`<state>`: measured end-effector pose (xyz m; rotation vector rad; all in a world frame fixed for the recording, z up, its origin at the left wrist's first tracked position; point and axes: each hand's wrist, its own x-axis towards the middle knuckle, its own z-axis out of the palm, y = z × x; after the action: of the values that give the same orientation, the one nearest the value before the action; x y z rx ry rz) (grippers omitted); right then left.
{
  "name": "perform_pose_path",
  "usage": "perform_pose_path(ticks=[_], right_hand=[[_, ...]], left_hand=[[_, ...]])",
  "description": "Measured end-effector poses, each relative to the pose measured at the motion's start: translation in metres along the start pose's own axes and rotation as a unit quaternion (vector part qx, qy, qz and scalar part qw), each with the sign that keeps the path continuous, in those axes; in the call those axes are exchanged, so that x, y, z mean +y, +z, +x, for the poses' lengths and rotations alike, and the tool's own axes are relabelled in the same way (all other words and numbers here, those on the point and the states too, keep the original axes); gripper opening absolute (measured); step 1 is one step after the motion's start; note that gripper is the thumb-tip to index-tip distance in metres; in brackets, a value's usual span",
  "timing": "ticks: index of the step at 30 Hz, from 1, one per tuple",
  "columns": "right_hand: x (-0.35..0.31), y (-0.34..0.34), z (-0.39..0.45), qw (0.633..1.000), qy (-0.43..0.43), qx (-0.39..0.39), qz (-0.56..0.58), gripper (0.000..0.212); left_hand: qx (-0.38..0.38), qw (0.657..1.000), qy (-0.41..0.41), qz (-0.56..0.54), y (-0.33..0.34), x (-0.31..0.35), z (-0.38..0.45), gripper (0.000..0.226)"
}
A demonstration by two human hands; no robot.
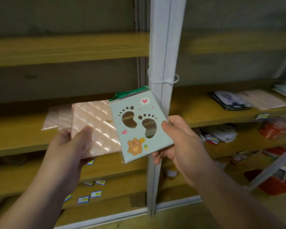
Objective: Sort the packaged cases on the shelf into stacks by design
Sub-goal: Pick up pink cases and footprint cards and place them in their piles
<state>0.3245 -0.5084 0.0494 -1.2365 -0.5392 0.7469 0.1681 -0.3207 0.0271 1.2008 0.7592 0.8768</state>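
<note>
Head view: right hand [175, 142] pinches the pale-blue footprint case [139, 124] at its right edge; left hand [76, 142] grips a pink quilted case [96, 124] from below, above the shelf [20, 134]. Both look light, flat, stiff, with slippery film wrapping; edge grips suit them.

No readable text, gold mark on pink quilted case [96, 128] too blurred, shelf labels [96, 194] illegible
</note>
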Motion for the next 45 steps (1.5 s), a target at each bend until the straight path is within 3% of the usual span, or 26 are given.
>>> perform_pose_path(ticks=[4,10,15,22,33,38,45], right_hand=[[-0.022,-0.044,-0.043,1.0,0.021,-0.003,0.02,0.016],[-0.05,-0.122,-0.071,0.993,0.025,0.106,0.05,0.017],[-0.053,-0.185,-0.079,0.984,-0.002,0.169,0.052,0.023],[-0.052,-0.257,-0.069,0.971,-0.051,0.216,0.092,0.035],[-0.089,-0.382,0.009,0.957,-0.059,0.276,0.068,0.027],[-0.1,-0.43,0.031,0.949,-0.078,0.295,0.084,0.046],[-0.109,-0.495,0.049,0.94,-0.074,0.316,0.103,0.043]], left_hand=[[-0.007,1.0,0.011,-0.005,0.037,-0.008,-0.05,0.018],[-0.064,0.998,-0.018,-0.01,0.108,-0.018,-0.102,0.035],[-0.108,0.992,-0.058,-0.011,0.177,-0.033,-0.112,0.033],[-0.154,0.983,-0.101,0.019,0.27,-0.068,-0.09,0.025],[-0.204,0.971,-0.124,-0.009,0.419,-0.109,-0.013,0.026],[-0.228,0.968,-0.109,-0.003,0.472,-0.117,0.006,0.041],[-0.234,0.968,-0.092,-0.015,0.522,-0.139,0.014,0.047]])
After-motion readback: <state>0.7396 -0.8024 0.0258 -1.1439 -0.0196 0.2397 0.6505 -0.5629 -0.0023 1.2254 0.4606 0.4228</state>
